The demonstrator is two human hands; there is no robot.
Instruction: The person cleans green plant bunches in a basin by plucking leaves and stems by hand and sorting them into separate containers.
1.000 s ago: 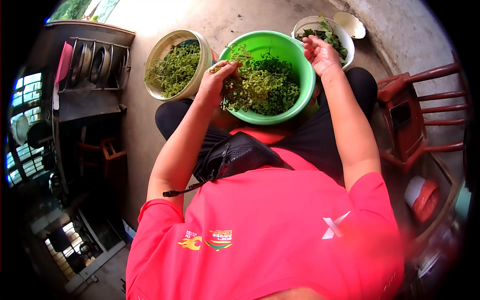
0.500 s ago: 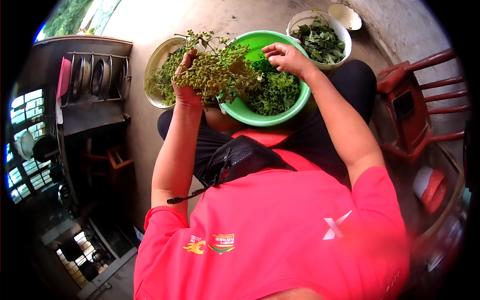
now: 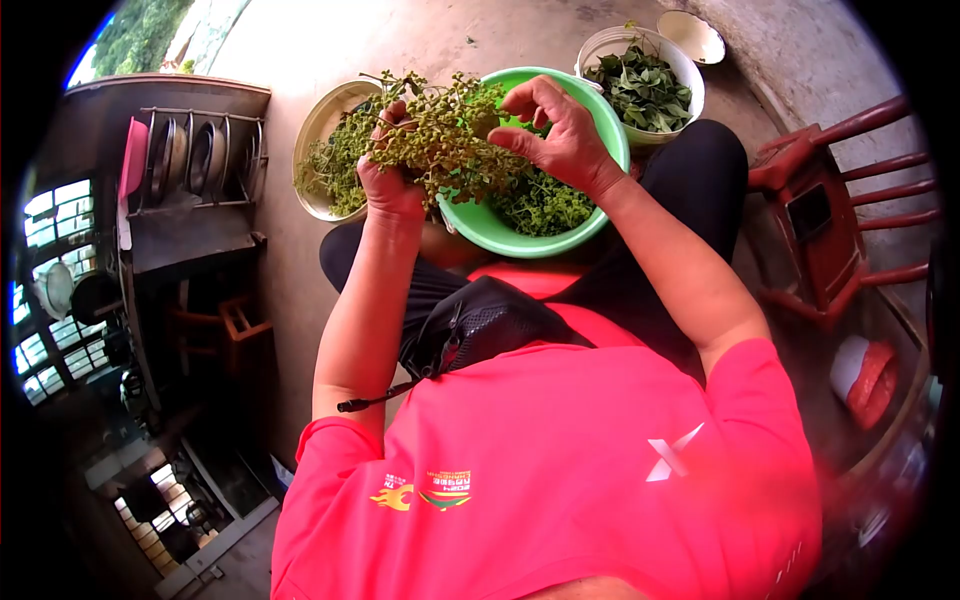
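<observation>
A bunch of small green berries on branching stems [image 3: 450, 135] is held up by my left hand [image 3: 391, 185], whose fingers wrap round its stems. My right hand [image 3: 565, 142] hovers at the bunch's right edge, thumb and fingers apart. Whether the thumb tip touches the berries I cannot tell. Below both hands stands a green bucket [image 3: 500, 243], holding loose green sprigs [image 3: 545, 205]. Part of its inside is hidden by the bunch and my right hand.
Left of the bucket, a pale basin [image 3: 305, 190] holds more berry bunches. A white bucket [image 3: 690, 70] of dark leaves stands at the right, near a small bowl [image 3: 692, 36]. A red wooden chair [image 3: 815, 220] is farther right; a dish rack [image 3: 195, 160] is at the left.
My right hand has come left and nearer to the bunch, its thumb now stretched toward the berries. My left hand and the bunch have shifted slightly right and down in view.
</observation>
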